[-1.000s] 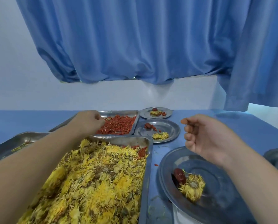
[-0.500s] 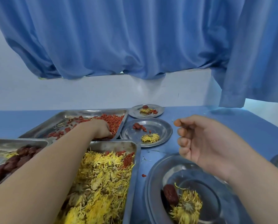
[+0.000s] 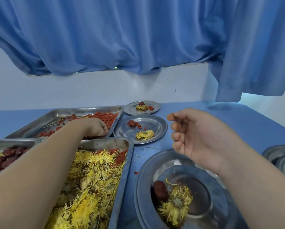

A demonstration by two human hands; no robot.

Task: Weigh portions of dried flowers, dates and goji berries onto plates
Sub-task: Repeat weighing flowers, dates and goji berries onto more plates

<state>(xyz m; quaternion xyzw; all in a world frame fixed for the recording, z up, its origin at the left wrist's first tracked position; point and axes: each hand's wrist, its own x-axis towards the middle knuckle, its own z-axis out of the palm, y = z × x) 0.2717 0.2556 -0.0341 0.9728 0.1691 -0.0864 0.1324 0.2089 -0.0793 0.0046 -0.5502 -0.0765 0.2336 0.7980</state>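
My left hand [image 3: 95, 128] reaches into the far steel tray [image 3: 82, 109], fingers curled down into the red goji berries [image 3: 107, 117] at its near right corner. My right hand [image 3: 201, 138] hovers, loosely curled and holding nothing, above the near plate [image 3: 145, 179]. That plate carries one dark date [image 3: 160, 190] and a dried yellow flower [image 3: 176, 205]. A big tray of dried yellow flowers [image 3: 92, 179] lies under my left forearm. The tray of dates [image 3: 6, 156] sits at the left edge.
Beyond the near plate, a middle plate [image 3: 156, 124] carries a date, a few goji berries and a flower, and a small far plate [image 3: 130, 109] carries all three. Stacked plates [image 3: 280, 156] sit at the right edge. A blue curtain hangs behind the blue table.
My left hand slid from the middle of the goji tray toward its near right corner and curled into the berries. My right hand stayed hovering. The camera tilted down.
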